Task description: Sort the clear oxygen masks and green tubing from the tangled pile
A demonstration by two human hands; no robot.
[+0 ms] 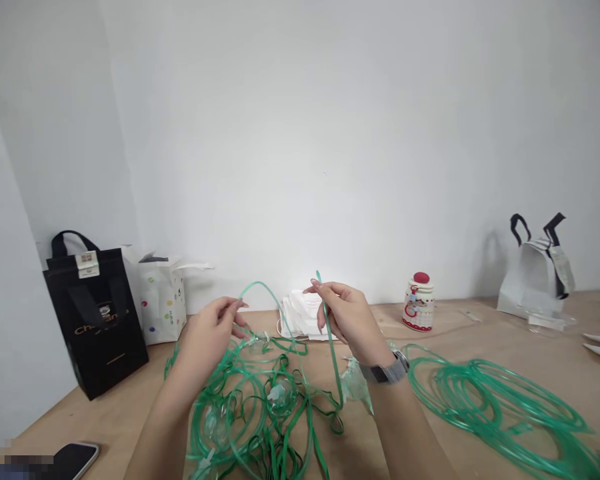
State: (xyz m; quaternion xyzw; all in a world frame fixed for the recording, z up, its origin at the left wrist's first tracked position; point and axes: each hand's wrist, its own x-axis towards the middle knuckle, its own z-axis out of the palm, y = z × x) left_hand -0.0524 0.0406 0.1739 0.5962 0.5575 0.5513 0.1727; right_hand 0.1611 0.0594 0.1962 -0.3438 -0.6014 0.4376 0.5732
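Note:
My left hand pinches a loop of thin green tubing above a tangled pile of green tubing and clear plastic masks on the wooden table. My right hand, with a grey watch on the wrist, is closed on another strand of the same green tubing, which hangs down to the pile. Both hands are raised a little above the table, about a hand's width apart.
A neat coil of green tubing lies at the right. A stack of white masks and a small red-topped jar stand by the wall. A black paper bag, a white dotted bag, a grey bag and a phone are around.

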